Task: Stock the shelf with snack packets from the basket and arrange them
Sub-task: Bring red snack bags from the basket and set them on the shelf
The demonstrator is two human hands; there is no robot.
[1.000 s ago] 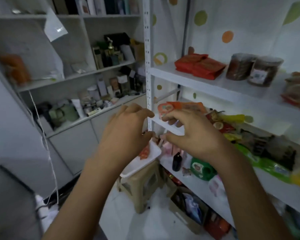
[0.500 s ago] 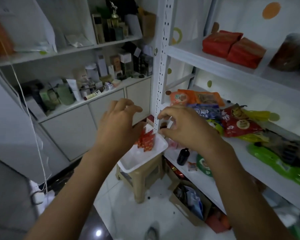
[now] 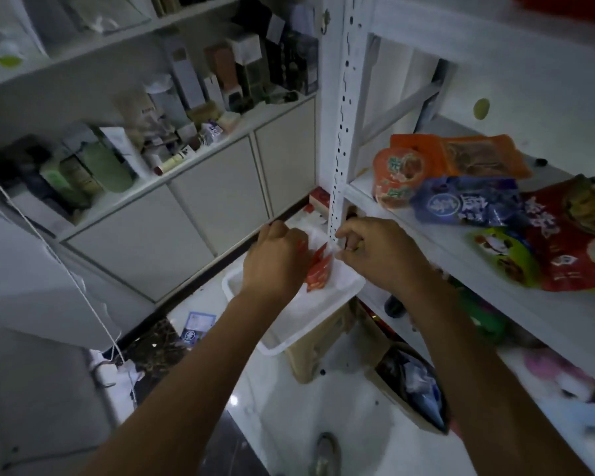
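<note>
A white basket (image 3: 291, 341) rests on a beige stool (image 3: 318, 355) beside the shelf post (image 3: 338, 139). Red snack packets (image 3: 320, 271) stand tilted inside it. My left hand (image 3: 275, 261) reaches down into the basket with its fingertips at the red packets; the back of the hand hides the grip. My right hand (image 3: 380, 255) hovers at the basket's far edge beside the post, fingers loosely curled and holding nothing. On the white shelf board (image 3: 413, 231) lie an orange packet (image 3: 401, 176), a blue packet (image 3: 468, 201), a red packet (image 3: 571, 242) and a green one (image 3: 502, 257).
An open cardboard box (image 3: 413, 383) sits on the floor under the shelf. To the left, a white cabinet (image 3: 200, 214) carries bottles and boxes. A white cord (image 3: 79, 286) hangs at left. A blue card (image 3: 197, 326) lies on the floor, and a shoe (image 3: 323, 451) shows below.
The view has tilted down from the shelf to the basket. Both hands have dropped from in front of the shelf post to the basket, the left one reaching the red packets.
</note>
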